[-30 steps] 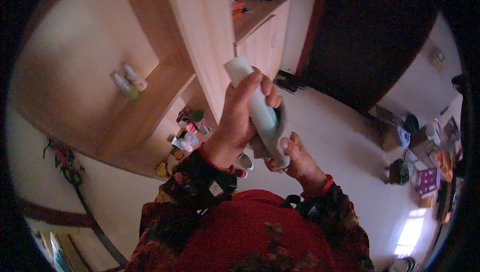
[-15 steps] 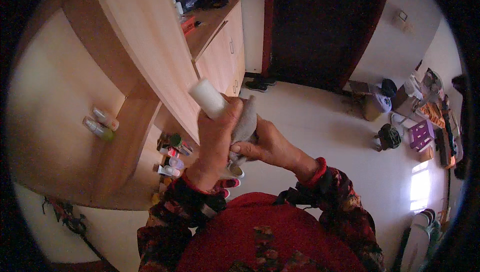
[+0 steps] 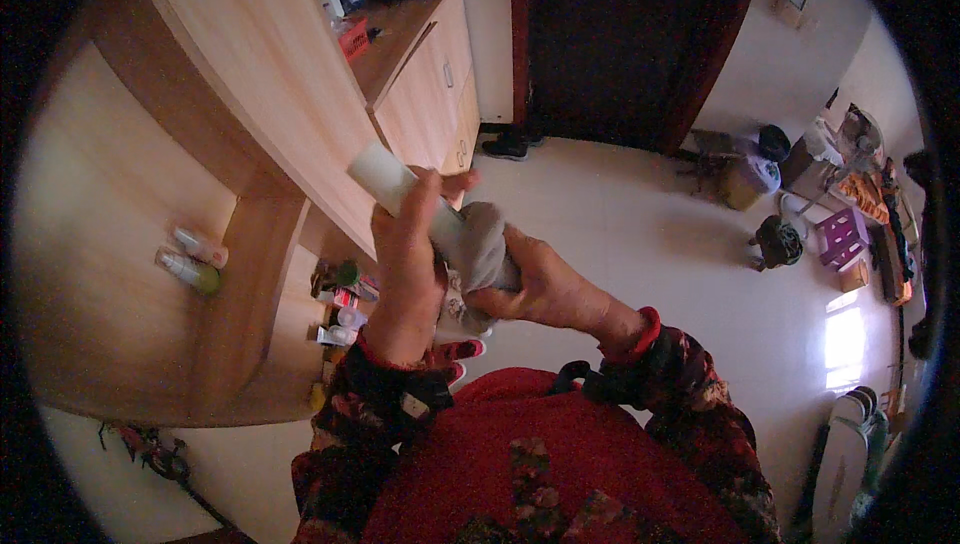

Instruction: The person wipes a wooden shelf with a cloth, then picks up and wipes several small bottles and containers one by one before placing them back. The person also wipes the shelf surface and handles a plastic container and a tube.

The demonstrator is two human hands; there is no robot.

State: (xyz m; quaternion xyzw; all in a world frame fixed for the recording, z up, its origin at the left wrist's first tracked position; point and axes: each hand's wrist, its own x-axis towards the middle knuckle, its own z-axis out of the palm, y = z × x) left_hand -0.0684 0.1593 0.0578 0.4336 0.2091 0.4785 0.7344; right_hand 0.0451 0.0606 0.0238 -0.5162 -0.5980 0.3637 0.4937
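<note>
White cylindrical bottle [image 3: 395,182] is gripped by left hand [image 3: 408,269], fingers wrapped tight, tilted, chest-high beside wooden cabinet [image 3: 250,74]. Grey cloth [image 3: 478,244] is clamped against bottle by right hand [image 3: 545,289], fingers closed.

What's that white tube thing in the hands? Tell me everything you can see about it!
The white bottle is a smooth, rounded cylinder that looks like plastic. It tilts, its flat pale end pointing up and to the left, in front of the wooden shelf unit. The left hand wraps its middle in a firm grip. The right hand presses a grey cloth around its lower part, which hides that end. Whether it has a cap cannot be seen.
</note>
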